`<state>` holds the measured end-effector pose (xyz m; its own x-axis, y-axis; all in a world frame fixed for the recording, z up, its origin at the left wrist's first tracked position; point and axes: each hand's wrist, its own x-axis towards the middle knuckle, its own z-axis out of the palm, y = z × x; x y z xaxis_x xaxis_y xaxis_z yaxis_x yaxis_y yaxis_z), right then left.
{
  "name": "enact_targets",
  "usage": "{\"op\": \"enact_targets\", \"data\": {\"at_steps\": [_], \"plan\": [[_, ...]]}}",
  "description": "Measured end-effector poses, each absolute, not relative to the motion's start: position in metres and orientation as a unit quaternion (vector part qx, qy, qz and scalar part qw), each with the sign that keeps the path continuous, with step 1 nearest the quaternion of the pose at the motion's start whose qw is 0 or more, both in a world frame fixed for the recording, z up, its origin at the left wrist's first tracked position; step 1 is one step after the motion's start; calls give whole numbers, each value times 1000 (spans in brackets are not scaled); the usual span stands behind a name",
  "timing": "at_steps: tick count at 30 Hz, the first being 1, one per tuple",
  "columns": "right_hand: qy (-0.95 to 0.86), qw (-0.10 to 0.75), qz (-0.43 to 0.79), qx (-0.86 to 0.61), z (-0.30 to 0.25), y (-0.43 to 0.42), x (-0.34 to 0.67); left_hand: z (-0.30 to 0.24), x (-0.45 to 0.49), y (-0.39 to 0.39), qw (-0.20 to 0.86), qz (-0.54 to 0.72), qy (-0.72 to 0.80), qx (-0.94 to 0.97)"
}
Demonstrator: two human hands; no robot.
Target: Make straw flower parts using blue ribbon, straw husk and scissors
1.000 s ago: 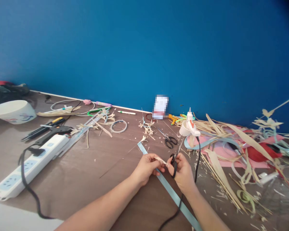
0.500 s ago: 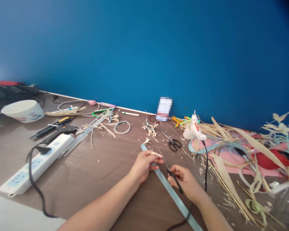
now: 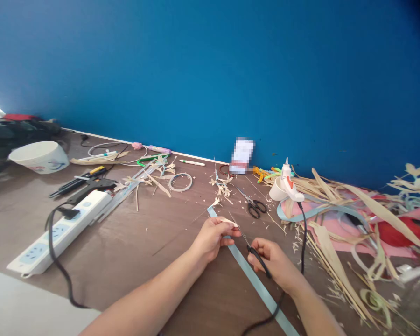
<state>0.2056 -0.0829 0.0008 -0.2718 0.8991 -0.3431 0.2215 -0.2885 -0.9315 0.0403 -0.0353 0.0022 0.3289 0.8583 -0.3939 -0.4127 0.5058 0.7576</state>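
Between its thumb and fingers my left hand pinches a small pale strip, perhaps dried husk. My right hand grips black-handled scissors, with their blades at the strip's right end. Beneath my left hand a light blue ribbon runs diagonally across the table. Just beyond the fingers, a pale husk flower lies at the ribbon's far end, and another husk flower piece is farther back. A second pair of scissors rests on the table.
A white glue gun stands to the right, its black cord trailing forward. Husk strips and ribbons are heaped at right. On the left are a power strip, a dark glue gun and a white bowl. A phone-like object leans on the wall.
The whole view has shifted slightly, with things sitting a little farther right. Both hands keep nearly the same pose, the scissors still at the pale strip.
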Motion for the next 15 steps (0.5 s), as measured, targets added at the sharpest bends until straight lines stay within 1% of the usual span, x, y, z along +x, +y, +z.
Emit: {"op": "enact_targets", "data": {"at_steps": [15], "plan": [[-521, 270, 596, -548, 7, -83, 205, 4, 40, -34, 778, 404, 406, 257]]}}
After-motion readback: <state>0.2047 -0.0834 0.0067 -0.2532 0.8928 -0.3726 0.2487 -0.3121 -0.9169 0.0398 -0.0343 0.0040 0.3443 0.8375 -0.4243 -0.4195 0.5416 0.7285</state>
